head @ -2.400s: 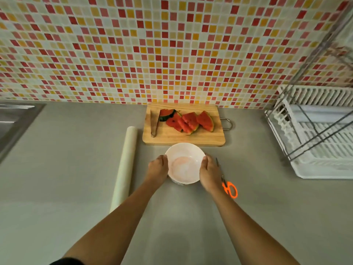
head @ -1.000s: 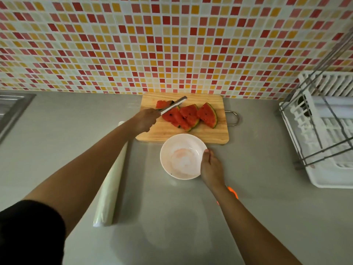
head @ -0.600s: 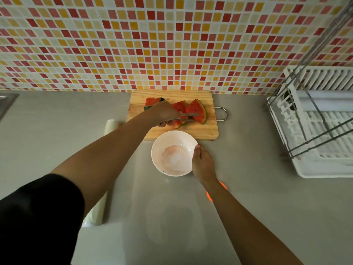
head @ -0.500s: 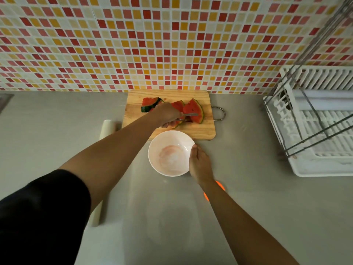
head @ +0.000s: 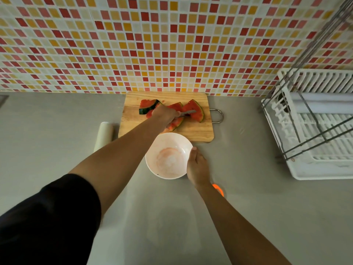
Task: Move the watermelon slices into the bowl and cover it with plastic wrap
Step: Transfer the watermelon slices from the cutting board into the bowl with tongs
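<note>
Several red watermelon slices with green rind lie on a wooden cutting board by the tiled wall. My left hand is over the slices and grips metal tongs, whose tips sit on the rightmost slice. In front of the board stands a white bowl, holding only a pinkish stain. My right hand rests against the bowl's right rim. A roll of plastic wrap lies left of the board, mostly hidden behind my left arm.
Orange-handled scissors peek out from under my right wrist. A white dish rack with a metal frame takes up the right side of the grey counter. The tiled wall runs right behind the board.
My left hand left the bowl, took the tongs from the board and brought them across to the rightmost slices. The right hand has stayed at the bowl's rim.
</note>
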Motion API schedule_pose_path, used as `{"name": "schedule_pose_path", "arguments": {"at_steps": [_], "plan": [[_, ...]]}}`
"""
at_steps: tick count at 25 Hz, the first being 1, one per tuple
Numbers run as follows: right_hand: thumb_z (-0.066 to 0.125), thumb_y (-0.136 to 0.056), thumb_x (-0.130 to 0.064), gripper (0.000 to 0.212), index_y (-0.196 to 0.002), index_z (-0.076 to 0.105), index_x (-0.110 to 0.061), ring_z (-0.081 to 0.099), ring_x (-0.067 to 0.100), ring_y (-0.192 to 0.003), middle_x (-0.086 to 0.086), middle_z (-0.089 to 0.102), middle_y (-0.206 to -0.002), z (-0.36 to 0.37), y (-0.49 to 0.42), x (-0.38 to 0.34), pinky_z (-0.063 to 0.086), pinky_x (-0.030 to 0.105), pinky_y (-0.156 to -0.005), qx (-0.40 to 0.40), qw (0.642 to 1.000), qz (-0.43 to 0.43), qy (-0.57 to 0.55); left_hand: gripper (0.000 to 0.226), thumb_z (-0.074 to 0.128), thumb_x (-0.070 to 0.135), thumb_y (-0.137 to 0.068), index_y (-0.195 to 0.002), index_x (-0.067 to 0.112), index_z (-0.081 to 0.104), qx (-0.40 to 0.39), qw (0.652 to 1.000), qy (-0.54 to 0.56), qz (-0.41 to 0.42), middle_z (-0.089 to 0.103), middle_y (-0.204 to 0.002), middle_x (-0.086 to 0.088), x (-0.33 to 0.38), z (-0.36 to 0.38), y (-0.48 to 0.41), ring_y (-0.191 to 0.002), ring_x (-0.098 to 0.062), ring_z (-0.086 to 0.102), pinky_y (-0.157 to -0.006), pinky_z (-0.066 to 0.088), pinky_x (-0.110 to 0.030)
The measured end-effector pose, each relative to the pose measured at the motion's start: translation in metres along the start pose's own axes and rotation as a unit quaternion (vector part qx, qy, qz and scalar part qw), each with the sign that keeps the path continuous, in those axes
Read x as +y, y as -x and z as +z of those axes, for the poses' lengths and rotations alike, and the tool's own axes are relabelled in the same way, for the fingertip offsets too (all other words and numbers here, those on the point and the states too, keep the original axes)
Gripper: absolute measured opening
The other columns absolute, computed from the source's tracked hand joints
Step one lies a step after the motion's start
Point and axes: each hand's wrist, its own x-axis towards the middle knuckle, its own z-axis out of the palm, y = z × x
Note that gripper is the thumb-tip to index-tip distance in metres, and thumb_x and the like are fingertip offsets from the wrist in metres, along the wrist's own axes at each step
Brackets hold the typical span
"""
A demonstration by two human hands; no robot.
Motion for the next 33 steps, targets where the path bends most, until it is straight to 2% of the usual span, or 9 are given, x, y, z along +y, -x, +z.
{"name": "schedule_pose_path", "arguments": {"at_steps": [6, 9, 12, 16, 19, 24, 28, 31, 33], "plan": [[0.023, -0.099, -0.036, 0.047, -0.114, 0.062, -0.014, 0.057, 0.031, -0.107, 0.013, 0.065, -0.116, 0.0, 0.0, -0.002, 0.042, 0.034, -0.085, -0.001, 1.0, 0.008, -0.014, 0.011, 0.063, 0.015, -0.087, -0.086, 0.004, 0.061, -0.059, 0.996, 0.038, 0.059, 0.057, -0.067, -0.006, -0.021, -0.059, 0.034, -0.039, -0.007, 0.031, -0.038, 0.025, -0.019], [0.02, -0.097, -0.044, 0.056, -0.112, 0.064, -0.013, 0.057, 0.033, -0.109, 0.014, 0.066, -0.116, 0.0, -0.002, -0.003, 0.043, 0.038, -0.091, 0.003, 0.998, 0.056, -0.035, 0.015, 0.065, 0.017, -0.086, -0.08, 0.004, 0.069, -0.095, 0.993, -0.027, 0.07, 0.059, -0.056, 0.001, -0.056, -0.104, 0.057, -0.04, -0.005, 0.04, -0.038, 0.028, -0.016], [0.016, -0.094, -0.049, 0.063, -0.115, 0.063, -0.012, 0.055, 0.035, -0.115, 0.016, 0.063, -0.122, 0.003, 0.002, -0.004, 0.039, 0.039, -0.094, 0.003, 0.997, 0.067, -0.028, 0.01, 0.068, 0.018, -0.083, -0.078, 0.011, 0.072, -0.131, 0.987, -0.075, 0.058, 0.062, -0.066, -0.004, -0.088, -0.126, 0.075, -0.06, -0.015, 0.043, -0.047, 0.03, -0.021], [0.015, -0.095, -0.051, 0.065, -0.117, 0.062, -0.011, 0.054, 0.037, -0.116, 0.018, 0.061, -0.124, 0.003, 0.001, -0.007, 0.039, 0.043, -0.098, 0.011, 0.996, 0.089, -0.019, 0.017, 0.07, 0.026, -0.08, -0.071, 0.012, 0.077, -0.126, 0.971, -0.182, 0.085, 0.064, -0.051, 0.008, -0.1, -0.107, 0.08, -0.048, -0.01, 0.042, -0.039, 0.032, -0.017], [0.017, -0.096, -0.05, 0.062, -0.119, 0.061, -0.012, 0.053, 0.037, -0.117, 0.018, 0.06, -0.126, 0.002, -0.001, -0.008, 0.039, 0.041, -0.096, -0.004, 0.997, 0.082, 0.003, 0.024, 0.07, 0.031, -0.078, -0.076, 0.008, 0.077, -0.094, 0.962, -0.239, 0.094, 0.067, -0.057, 0.007, -0.095, -0.088, 0.076, -0.042, -0.006, 0.044, -0.038, 0.034, -0.013], [0.021, -0.097, -0.046, 0.058, -0.116, 0.062, -0.01, 0.055, 0.036, -0.113, 0.018, 0.062, -0.122, 0.005, -0.004, -0.004, 0.037, 0.033, -0.086, 0.006, 0.998, 0.067, -0.001, 0.034, 0.065, 0.039, -0.079, -0.076, 0.006, 0.072, -0.132, 0.92, -0.355, 0.096, 0.066, -0.06, 0.003, -0.08, -0.082, 0.078, -0.044, -0.011, 0.046, -0.043, 0.036, -0.018], [0.025, -0.099, -0.041, 0.054, -0.113, 0.062, -0.005, 0.056, 0.038, -0.112, 0.022, 0.062, -0.12, 0.007, -0.004, -0.004, 0.04, 0.038, -0.09, 0.021, 0.998, 0.062, 0.0, 0.037, 0.067, 0.043, -0.072, -0.072, 0.007, 0.069, -0.128, 0.891, -0.428, 0.079, 0.07, -0.06, 0.0, -0.053, -0.101, 0.082, -0.042, -0.013, 0.049, -0.045, 0.038, -0.019], [0.024, -0.099, -0.042, 0.054, -0.112, 0.062, -0.007, 0.055, 0.038, -0.111, 0.021, 0.063, -0.119, 0.006, -0.006, -0.002, 0.04, 0.039, -0.09, 0.017, 0.998, 0.059, 0.002, 0.053, 0.069, 0.064, -0.058, -0.072, 0.013, 0.071, -0.075, 0.922, -0.368, 0.09, 0.073, -0.067, 0.0, -0.032, -0.12, 0.078, -0.048, -0.013, 0.055, -0.046, 0.041, -0.021], [0.024, -0.099, -0.041, 0.053, -0.109, 0.063, -0.007, 0.057, 0.037, -0.108, 0.021, 0.064, -0.116, 0.006, -0.005, -0.002, 0.04, 0.036, -0.086, 0.017, 0.999, 0.05, 0.002, 0.045, 0.068, 0.058, -0.067, -0.072, 0.013, 0.069, 0.008, 0.96, -0.262, 0.094, 0.071, -0.066, 0.0, -0.027, -0.117, 0.065, -0.049, -0.013, 0.053, -0.047, 0.041, -0.022]]}}
